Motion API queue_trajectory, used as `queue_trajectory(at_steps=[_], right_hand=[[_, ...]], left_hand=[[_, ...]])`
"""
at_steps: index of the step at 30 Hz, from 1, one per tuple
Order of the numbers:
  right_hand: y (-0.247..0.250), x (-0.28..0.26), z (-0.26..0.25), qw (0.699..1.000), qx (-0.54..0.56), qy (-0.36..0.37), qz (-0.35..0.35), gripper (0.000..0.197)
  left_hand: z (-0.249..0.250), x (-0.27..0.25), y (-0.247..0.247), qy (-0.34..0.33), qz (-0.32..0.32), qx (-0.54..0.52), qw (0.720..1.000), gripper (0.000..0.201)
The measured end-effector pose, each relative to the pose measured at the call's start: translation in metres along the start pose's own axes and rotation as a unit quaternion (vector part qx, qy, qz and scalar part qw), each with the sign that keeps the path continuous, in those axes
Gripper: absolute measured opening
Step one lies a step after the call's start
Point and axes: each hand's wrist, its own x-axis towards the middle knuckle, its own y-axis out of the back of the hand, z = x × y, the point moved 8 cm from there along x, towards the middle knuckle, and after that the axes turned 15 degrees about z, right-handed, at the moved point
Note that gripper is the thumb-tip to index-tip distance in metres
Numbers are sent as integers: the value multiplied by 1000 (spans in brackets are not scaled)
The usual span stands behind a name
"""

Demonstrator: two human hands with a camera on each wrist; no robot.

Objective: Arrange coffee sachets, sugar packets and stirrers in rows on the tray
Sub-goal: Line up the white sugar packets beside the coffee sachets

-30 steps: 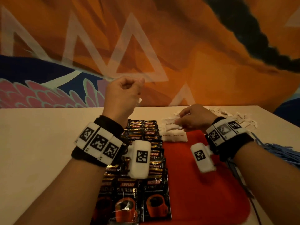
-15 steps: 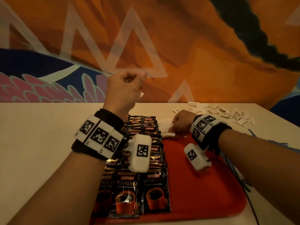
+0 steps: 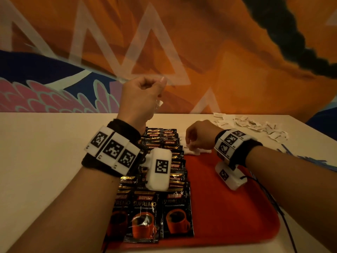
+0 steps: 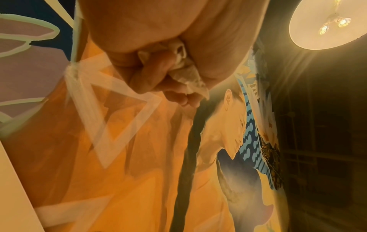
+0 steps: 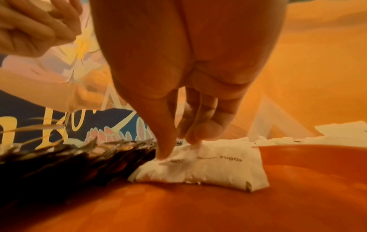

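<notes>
A red tray (image 3: 229, 216) lies in front of me. Black coffee sachets (image 3: 164, 179) fill its left side in overlapping rows. At the far end, white sugar packets (image 3: 197, 152) lie beside the sachets. My right hand (image 3: 189, 145) is down on them, and in the right wrist view its thumb and forefinger (image 5: 178, 149) pinch the top of a sugar packet (image 5: 218, 166). My left hand (image 3: 155, 92) is raised above the sachets. Its curled fingers grip a bunch of sugar packets (image 4: 184, 70). Blue stirrers (image 3: 310, 159) lie on the table to the right of the tray.
A loose heap of sugar packets (image 3: 255, 125) lies on the pale table (image 3: 45, 161) at the back right. A painted wall stands right behind the table. A thin black cable (image 3: 273, 203) runs along the tray's right edge. The tray's right half (image 5: 198, 204) is bare.
My right hand has moved left along the tray's far end, closer to the coffee sachets, and settled on the sugar packets. The left hand stays raised with its bunch.
</notes>
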Motion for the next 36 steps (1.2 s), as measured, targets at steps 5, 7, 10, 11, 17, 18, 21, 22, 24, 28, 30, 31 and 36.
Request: queue_trajectory(at_steps=[5, 7, 10, 11, 17, 18, 21, 22, 24, 28, 30, 31, 36], right_hand=[[-9, -2, -1, 999, 13, 7, -43, 14], [3, 1, -4, 1000, 3, 25, -10, 17], [33, 1, -13, 994, 73, 39, 69, 15], [47, -1, -18, 986, 120, 35, 107, 11], [101, -27, -62, 893, 397, 41, 208, 16], [103, -30, -70, 884, 417, 47, 207, 21], [104, -38, -85, 876, 439, 60, 192, 29], [103, -39, -88, 873, 445, 62, 187, 26], [101, -42, -87, 863, 469, 58, 177, 21], [97, -45, -84, 851, 500, 52, 154, 19], [97, -47, -84, 847, 505, 53, 158, 14], [98, -47, -83, 844, 508, 50, 165, 11], [98, -44, -70, 827, 514, 7, 227, 5]], left_hand=[[-2, 0, -4, 28, -20, -34, 999, 26], [-4, -1, -6, 43, -30, -51, 997, 34], [-8, -2, -9, 55, -42, -72, 995, 43], [-9, -3, -9, 58, -43, -76, 995, 45], [-8, -1, -6, 60, -31, -78, 995, 51], [-6, -2, -5, 58, -27, -69, 996, 51], [-2, -7, -7, 36, -38, -30, 998, 48], [-1, -8, -9, 23, -47, -21, 998, 47], [0, -9, -11, -7, -52, -1, 999, 43], [0, -8, -10, -38, -32, 21, 999, 39], [0, -9, -11, -40, -29, 27, 998, 41], [0, -10, -12, -37, -31, 23, 999, 43], [2, -13, -16, -27, -58, 15, 998, 43]])
